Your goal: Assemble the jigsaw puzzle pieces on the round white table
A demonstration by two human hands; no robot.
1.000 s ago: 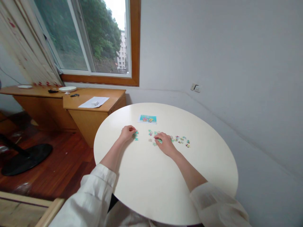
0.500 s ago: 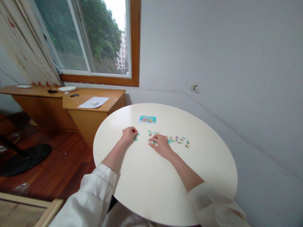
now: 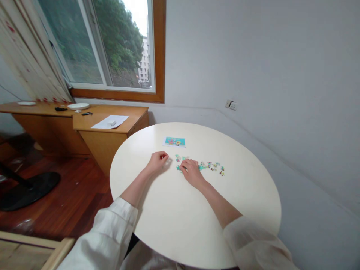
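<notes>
My left hand [image 3: 158,162] is just above the table, left of the puzzle pieces, thumb and fingertips pinched together. Whatever those fingers hold, if anything, is too small or hidden to make out. Over the loose pieces lies my right hand [image 3: 192,172], fingers curled and closed at a teal puzzle piece [image 3: 178,168] by its fingertips. Several small jigsaw pieces [image 3: 215,165] spread out to the right of this hand, and a few more [image 3: 177,158] sit between the hands. My right hand covers part of the group. Behind them rests a picture card [image 3: 174,141] with cartoon figures on teal.
The round white table [image 3: 180,221] stands close to the wall. To the left is a wooden desk [image 3: 137,116] with a paper sheet [image 3: 109,122] and a white plate [image 3: 78,106]. A black stand base [image 3: 30,191] is on the floor.
My left hand has moved right, and the teal pieces that showed beside it are out of sight. My right hand's thumb and fingers have drawn closer together, and the pale piece there no longer shows.
</notes>
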